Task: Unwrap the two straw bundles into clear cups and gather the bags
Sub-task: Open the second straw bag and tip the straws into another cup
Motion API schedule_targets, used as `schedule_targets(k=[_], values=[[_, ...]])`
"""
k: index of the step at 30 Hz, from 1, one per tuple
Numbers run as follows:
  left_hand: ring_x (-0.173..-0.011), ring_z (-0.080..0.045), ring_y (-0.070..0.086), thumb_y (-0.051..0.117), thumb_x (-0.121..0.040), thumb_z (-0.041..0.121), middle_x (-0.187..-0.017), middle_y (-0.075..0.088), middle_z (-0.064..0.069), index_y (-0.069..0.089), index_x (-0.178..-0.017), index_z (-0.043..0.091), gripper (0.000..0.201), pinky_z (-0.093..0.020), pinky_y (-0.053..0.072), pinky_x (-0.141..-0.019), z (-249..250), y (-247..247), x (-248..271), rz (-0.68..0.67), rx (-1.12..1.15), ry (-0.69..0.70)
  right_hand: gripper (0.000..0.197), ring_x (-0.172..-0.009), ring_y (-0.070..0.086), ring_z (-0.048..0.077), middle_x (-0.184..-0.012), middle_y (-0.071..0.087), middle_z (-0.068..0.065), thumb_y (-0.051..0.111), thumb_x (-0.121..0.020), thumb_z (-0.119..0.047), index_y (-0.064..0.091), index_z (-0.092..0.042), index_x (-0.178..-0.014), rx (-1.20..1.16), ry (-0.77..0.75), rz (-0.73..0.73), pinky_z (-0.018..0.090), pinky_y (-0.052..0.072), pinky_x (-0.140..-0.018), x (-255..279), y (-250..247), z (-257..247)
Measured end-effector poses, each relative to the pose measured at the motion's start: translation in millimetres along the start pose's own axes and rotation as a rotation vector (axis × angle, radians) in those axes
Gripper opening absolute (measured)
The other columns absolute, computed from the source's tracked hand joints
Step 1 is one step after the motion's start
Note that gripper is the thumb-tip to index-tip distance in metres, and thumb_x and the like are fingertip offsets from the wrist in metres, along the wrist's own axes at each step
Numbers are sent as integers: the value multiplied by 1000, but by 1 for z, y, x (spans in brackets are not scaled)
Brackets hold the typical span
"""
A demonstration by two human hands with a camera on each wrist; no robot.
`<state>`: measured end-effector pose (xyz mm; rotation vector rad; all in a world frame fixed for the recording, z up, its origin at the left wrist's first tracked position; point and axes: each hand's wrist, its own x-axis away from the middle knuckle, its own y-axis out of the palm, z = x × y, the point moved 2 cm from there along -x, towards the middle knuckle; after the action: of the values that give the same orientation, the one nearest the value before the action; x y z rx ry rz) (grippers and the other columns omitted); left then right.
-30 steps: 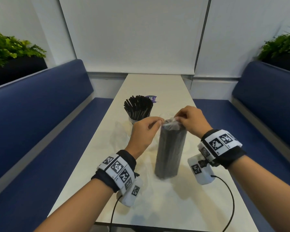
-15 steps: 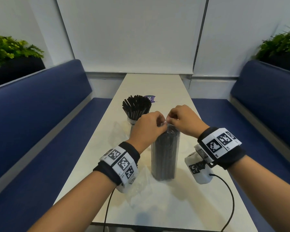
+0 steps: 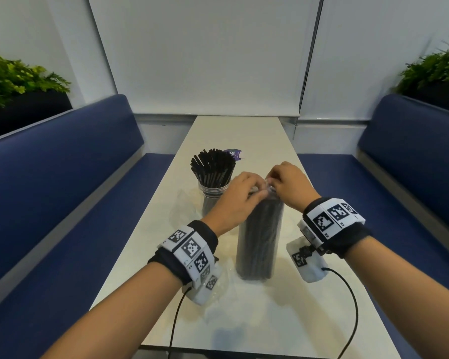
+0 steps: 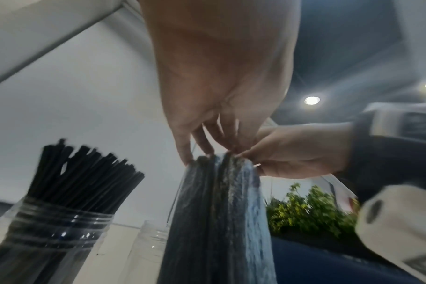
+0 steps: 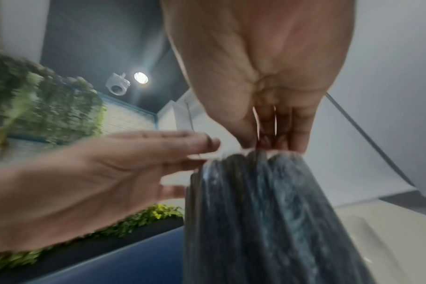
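Upright near the middle of the white worktop (image 3: pixel 244 130) stands a wrapped straw bundle (image 3: pixel 258 239), a tall dark cylinder inside clear plastic, its base resting on the surface. Both hands meet at its top. The left hand (image 3: pixel 237 198) comes in from the left, and in the left wrist view its fingers (image 4: pixel 185 151) point down onto the gathered plastic at the bundle's upper edge, close together and pinching the film. The right hand (image 3: pixel 289 183) reaches in from the other side; its fingers (image 5: pixel 297 132) are pressed together on the same bunched plastic at the crown, as the right wrist view shows. Whether the wrap is already torn open cannot be told, since the hands cover the spot and both wrist views are blurred.

Just behind and to the left of the bundle stands a clear cup (image 3: pixel 213 196) filled with loose black straws (image 3: pixel 213 164) that fan out above its rim. The left wrist view also shows a second clear cup (image 4: pixel 148 247), holding no straws, between the filled one and the bundle. A crumpled clear bag (image 3: pixel 183 208) lies on the worktop left of the filled cup. Blue bench seats (image 3: pixel 57 161) run along both sides.
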<state>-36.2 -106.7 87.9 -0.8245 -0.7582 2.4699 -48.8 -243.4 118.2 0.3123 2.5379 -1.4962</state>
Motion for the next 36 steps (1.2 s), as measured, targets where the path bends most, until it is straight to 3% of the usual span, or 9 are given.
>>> schedule_targets(k=[6, 10, 13, 17, 20, 27, 30, 34, 36], values=[[-101, -12, 54, 59, -89, 29, -107, 59, 0, 59, -101, 14, 19, -29, 48, -87, -1, -5, 4, 126, -77, -51, 20, -84, 54, 24, -101, 66, 17, 53, -85, -12, 65, 0, -97, -24, -31, -55, 29, 37, -74, 8, -7, -2], [-94, -15, 57, 59, -88, 35, -103, 63, 0, 61, -98, 15, 23, -28, 46, -75, 3, -7, 5, 169, -324, 13, 17, -76, 49, 17, -76, 58, 3, 56, -83, -12, 67, 0, -89, 27, -107, -47, 28, 37, -69, 7, -7, -9], [-99, -18, 54, 54, -91, 34, -105, 63, -3, 61, -98, 12, 24, -28, 42, -77, 4, -7, 2, 123, -445, 51, 15, -79, 48, 19, -83, 53, 4, 57, -84, -14, 65, -3, -88, 35, -171, -65, 27, 34, -71, 8, -9, -8], [-101, -15, 51, 56, -90, 30, -104, 60, -2, 59, -93, 12, 18, -29, 48, -81, 1, -8, 4, 98, -175, 24, 16, -82, 46, 16, -92, 55, 7, 55, -87, -15, 64, -4, -94, -14, -173, -108, 25, 33, -74, 8, -9, -5], [-97, -13, 55, 60, -89, 19, -100, 59, -2, 61, -92, 6, 13, -13, 47, -79, 2, -6, 14, 122, 93, 60, 17, -83, 46, 16, -100, 60, 13, 52, -87, -9, 63, -2, -98, -40, -137, -66, 24, 33, -74, 10, -6, 0], [-83, -14, 62, 57, -89, 35, -96, 64, -1, 55, -109, 16, 28, -26, 55, -74, 1, -21, 12, 135, -11, -30, 13, -84, 52, 18, -96, 63, 9, 53, -87, -7, 61, -3, -97, -164, -228, -37, 30, 45, -80, 15, -16, -11], [-81, -18, 67, 54, -93, 22, -97, 69, -7, 58, -108, 12, 19, -27, 55, -79, 1, -29, 6, 198, 90, -69, 11, -86, 55, 19, -92, 63, 3, 54, -88, -9, 62, -6, -95, -181, -261, -64, 34, 46, -84, 19, -16, -6], [-77, -17, 68, 53, -93, 10, -97, 69, -12, 56, -102, 6, 10, -24, 54, -78, 3, -35, -8, 306, 328, -172, 22, -99, 53, 11, -100, 56, -13, 43, -91, -2, 51, -18, -105, -468, -201, -116, 13, 44, -86, 26, -8, 3], [-85, -17, 68, 53, -92, 5, -97, 68, -9, 55, -99, 11, 9, -27, 53, -84, 13, -36, -15, 317, 320, -117, 28, -106, 51, 7, -114, 52, -9, 47, -92, -15, 40, -24, -119, -637, -142, -209, 7, 47, -81, 30, -1, 3]])
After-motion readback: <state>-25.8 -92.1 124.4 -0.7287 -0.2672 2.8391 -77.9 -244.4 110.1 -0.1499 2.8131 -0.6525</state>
